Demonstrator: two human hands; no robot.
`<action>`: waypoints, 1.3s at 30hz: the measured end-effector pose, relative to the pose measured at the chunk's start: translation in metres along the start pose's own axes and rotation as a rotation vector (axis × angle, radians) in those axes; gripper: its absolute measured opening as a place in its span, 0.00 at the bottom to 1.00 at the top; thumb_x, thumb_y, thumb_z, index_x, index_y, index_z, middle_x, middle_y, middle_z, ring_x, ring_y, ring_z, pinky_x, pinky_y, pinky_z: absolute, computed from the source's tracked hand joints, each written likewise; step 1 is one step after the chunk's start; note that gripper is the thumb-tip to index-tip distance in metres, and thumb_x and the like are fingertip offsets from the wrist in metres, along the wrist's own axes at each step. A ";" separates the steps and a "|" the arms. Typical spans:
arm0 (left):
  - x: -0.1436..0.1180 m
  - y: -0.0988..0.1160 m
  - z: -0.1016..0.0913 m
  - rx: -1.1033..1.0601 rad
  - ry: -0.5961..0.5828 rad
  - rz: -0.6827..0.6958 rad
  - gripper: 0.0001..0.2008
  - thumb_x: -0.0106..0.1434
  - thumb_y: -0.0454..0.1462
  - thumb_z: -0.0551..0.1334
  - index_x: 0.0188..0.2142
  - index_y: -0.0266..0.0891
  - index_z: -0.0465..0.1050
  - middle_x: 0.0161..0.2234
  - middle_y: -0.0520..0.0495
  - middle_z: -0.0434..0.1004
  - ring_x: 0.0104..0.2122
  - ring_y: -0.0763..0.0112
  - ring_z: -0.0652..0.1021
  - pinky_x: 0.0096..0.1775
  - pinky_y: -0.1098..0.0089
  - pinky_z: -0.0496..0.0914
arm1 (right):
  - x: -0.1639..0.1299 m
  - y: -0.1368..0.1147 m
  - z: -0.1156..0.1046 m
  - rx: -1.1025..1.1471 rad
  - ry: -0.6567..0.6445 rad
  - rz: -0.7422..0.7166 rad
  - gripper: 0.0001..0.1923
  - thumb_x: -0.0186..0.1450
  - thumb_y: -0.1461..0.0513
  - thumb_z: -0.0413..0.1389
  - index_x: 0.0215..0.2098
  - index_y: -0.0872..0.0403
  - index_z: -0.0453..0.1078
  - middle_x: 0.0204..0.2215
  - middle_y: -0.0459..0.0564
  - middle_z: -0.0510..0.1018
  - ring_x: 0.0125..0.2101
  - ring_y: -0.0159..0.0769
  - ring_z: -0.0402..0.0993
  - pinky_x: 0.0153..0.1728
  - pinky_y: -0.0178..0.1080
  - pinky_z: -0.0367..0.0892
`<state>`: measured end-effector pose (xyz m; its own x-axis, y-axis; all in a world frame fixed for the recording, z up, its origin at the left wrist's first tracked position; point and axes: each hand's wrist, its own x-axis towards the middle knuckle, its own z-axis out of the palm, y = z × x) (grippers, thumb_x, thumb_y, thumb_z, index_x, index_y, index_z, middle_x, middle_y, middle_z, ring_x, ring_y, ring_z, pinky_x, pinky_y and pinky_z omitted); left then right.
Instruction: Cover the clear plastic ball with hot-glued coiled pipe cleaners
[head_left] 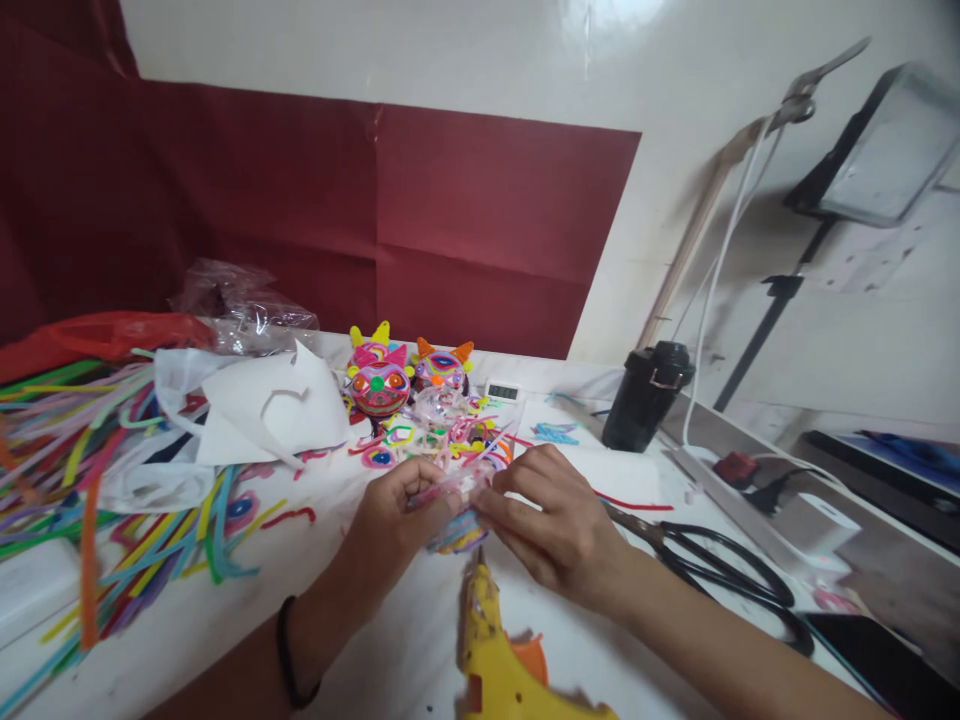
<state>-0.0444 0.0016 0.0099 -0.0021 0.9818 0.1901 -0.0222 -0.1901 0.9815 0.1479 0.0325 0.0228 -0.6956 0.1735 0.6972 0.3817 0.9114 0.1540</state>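
Together, left hand and right hand pinch a pipe-cleaner piece tightly.

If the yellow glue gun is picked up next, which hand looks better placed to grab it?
Probably the right hand. Both hands pinch the small colourful pipe-cleaner piece, but the glue gun lies just below the right hand's fingers, its body stretching toward the right forearm. The left hand sits slightly farther off.

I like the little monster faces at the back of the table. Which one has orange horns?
The right-hand face has orange horns. The left-hand face beside it has yellow horns, a green nose and is mostly pink-red.
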 end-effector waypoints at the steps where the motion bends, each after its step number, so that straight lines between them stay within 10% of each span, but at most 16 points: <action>1: 0.000 0.000 0.000 -0.009 0.002 0.001 0.09 0.52 0.40 0.66 0.25 0.39 0.69 0.20 0.56 0.68 0.22 0.74 0.66 0.26 0.73 0.59 | 0.000 0.000 0.000 -0.020 -0.005 -0.019 0.09 0.65 0.67 0.53 0.43 0.56 0.72 0.31 0.53 0.78 0.32 0.40 0.67 0.33 0.44 0.60; 14: 0.001 -0.008 0.004 -0.009 0.026 -0.011 0.10 0.48 0.38 0.66 0.22 0.39 0.65 0.17 0.59 0.61 0.19 0.78 0.60 0.23 0.74 0.56 | 0.003 -0.006 -0.007 -0.277 0.005 -0.289 0.10 0.68 0.70 0.49 0.40 0.63 0.73 0.32 0.53 0.81 0.31 0.39 0.70 0.37 0.48 0.63; 32: 0.002 -0.011 0.002 0.058 -0.013 -0.013 0.10 0.47 0.37 0.64 0.21 0.39 0.61 0.16 0.61 0.56 0.19 0.79 0.57 0.23 0.74 0.52 | -0.001 -0.008 -0.004 -0.247 -0.022 -0.312 0.09 0.67 0.70 0.51 0.36 0.61 0.74 0.33 0.52 0.81 0.31 0.38 0.70 0.40 0.49 0.62; 39: 0.003 -0.012 0.003 0.070 -0.030 -0.062 0.10 0.46 0.39 0.64 0.22 0.40 0.63 0.16 0.59 0.60 0.18 0.78 0.60 0.22 0.74 0.56 | 0.003 -0.009 -0.005 0.205 0.087 0.135 0.08 0.63 0.67 0.55 0.41 0.58 0.71 0.33 0.54 0.77 0.35 0.41 0.70 0.38 0.47 0.63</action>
<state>-0.0417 0.0071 -0.0016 0.0271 0.9914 0.1282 0.0484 -0.1294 0.9904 0.1453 0.0224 0.0275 -0.5879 0.2741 0.7611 0.3299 0.9403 -0.0838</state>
